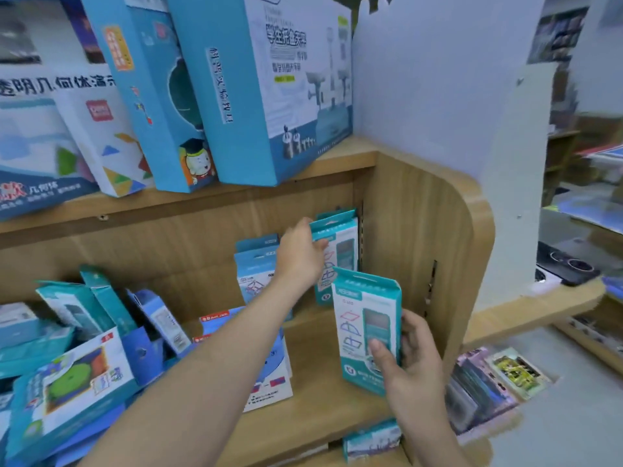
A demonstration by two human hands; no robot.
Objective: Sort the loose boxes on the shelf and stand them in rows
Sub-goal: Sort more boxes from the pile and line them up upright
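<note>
While outstretched left hand [298,256] pinches rear box [341,246], right hand [413,360] clasps front box [362,311].

— Entry one, free room?
— Bare shelf board [313,409] is lying open at front right, between the flat white box [269,389] and the side panel [421,230].
— Entry two, obstructions?
— Heaped loose boxes [84,365] are crowding the left; upright teal boxes [340,237] are occupying the back corner; the held teal box [364,325] is filling the gap's middle; the upper shelf [202,200] is overhanging.
</note>
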